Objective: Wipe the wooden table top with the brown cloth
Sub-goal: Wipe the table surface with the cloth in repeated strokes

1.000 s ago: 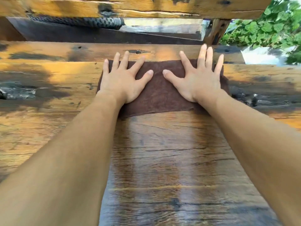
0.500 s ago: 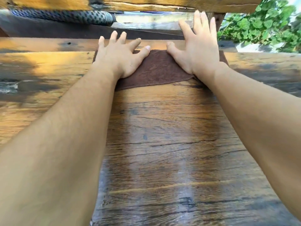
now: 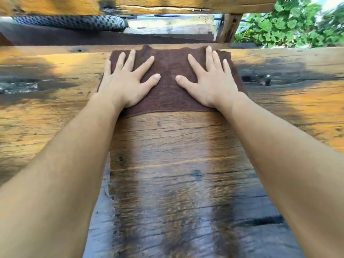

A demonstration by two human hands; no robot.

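Near the surface's [image 3: 55,116] far edge, our left hand [image 3: 126,84] and right hand [image 3: 210,84] press flat on the cloth [image 3: 170,71], mid-wipe; next we likely draw it back.

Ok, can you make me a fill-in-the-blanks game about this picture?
The left hand and right hand both press on a brown ____. It lies on a table top made of ____. The leaves beyond the table are ____.
Missing words: cloth, wood, green.

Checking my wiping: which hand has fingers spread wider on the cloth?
The left hand; its fingers fan apart, those of the right hand lie closer.
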